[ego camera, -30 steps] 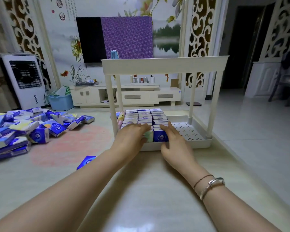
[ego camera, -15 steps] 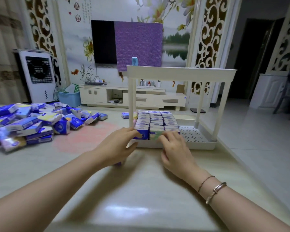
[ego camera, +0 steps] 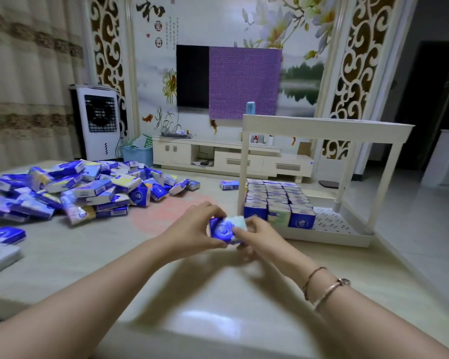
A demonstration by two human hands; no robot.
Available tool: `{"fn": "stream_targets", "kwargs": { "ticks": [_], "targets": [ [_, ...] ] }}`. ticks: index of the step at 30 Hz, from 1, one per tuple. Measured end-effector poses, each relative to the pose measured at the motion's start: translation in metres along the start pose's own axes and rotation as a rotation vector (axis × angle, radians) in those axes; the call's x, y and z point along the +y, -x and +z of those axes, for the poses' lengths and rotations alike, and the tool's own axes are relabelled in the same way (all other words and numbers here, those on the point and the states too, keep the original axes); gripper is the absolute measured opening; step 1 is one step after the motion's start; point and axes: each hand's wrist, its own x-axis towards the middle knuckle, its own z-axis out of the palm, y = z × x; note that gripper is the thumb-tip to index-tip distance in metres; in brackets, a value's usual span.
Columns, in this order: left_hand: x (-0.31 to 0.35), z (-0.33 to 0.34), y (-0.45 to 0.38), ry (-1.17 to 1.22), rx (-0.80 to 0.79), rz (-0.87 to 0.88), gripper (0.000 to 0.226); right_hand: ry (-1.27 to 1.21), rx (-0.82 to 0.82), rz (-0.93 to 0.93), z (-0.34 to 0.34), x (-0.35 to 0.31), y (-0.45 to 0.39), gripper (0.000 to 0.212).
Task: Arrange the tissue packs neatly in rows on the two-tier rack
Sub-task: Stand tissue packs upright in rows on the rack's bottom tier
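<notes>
Nearest: your left hand [ego camera: 192, 229] and right hand [ego camera: 259, 235], both drawn back from the rack's front row, where they had been half a second earlier. Fingers of both curled round one tissue pack [ego camera: 224, 229], held between them just above the bench [ego camera: 166, 294], left of the rack.
Near left: a few stray packs [ego camera: 0, 242] at the bench edge.
Mid right: two-tier rack [ego camera: 327, 128]. Lower tier held three rows of upright packs [ego camera: 278, 200] filling its left part; the perforated right part [ego camera: 332, 221] was bare. Nothing visible on the top tier.
Mid left: loose pile [ego camera: 75, 189], large.
Reading: the front row was squared off and a fresh pack taken up; most stock remained unplaced.
</notes>
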Motion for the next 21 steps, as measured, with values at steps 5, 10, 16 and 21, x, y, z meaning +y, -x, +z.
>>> {"fn": "stream_targets", "kwargs": {
  "ticks": [5,10,16,21],
  "targets": [
    [0.047,0.012,-0.028,0.238,0.062,0.049,0.066,-0.224,0.405,-0.211,-0.053,-0.009,0.000,0.021],
    [0.085,0.037,-0.086,0.106,-0.007,0.058,0.055,-0.051,0.736,-0.296,-0.130,0.005,-0.009,0.024],
    [0.087,0.069,-0.155,0.007,-0.072,-0.041,0.041,0.516,0.687,-0.085,-0.189,0.033,-0.065,0.035],
    [0.068,0.098,-0.207,-0.156,-0.128,-0.078,0.044,0.587,0.550,0.025,-0.203,0.062,-0.126,0.049]
  ]
}}
